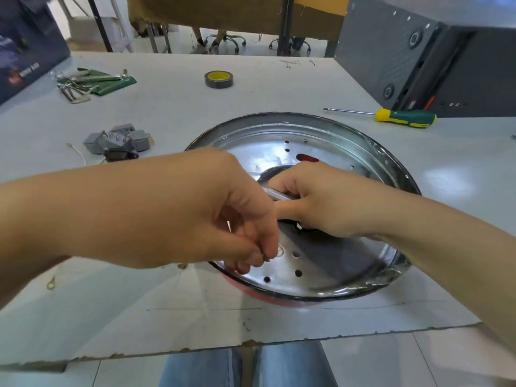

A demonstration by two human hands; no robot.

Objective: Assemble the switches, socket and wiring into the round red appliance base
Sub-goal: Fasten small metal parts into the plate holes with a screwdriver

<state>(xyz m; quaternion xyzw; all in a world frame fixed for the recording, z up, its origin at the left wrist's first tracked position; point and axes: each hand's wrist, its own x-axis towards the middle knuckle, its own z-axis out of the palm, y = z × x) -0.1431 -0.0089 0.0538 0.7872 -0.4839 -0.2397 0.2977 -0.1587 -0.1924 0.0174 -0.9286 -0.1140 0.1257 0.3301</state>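
Fingers (262,254) of the left hand (195,210) pinch a small part above the base (363,152). Right hand (315,202) grips a metal rod (272,193) over its centre.

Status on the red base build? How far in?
Early. Nothing visibly fitted in the round red base with shiny metal plate. In hand: right hand grips a thin metal tool; left hand pinches something small. Left: grey switch and socket parts sit unmounted on the table.
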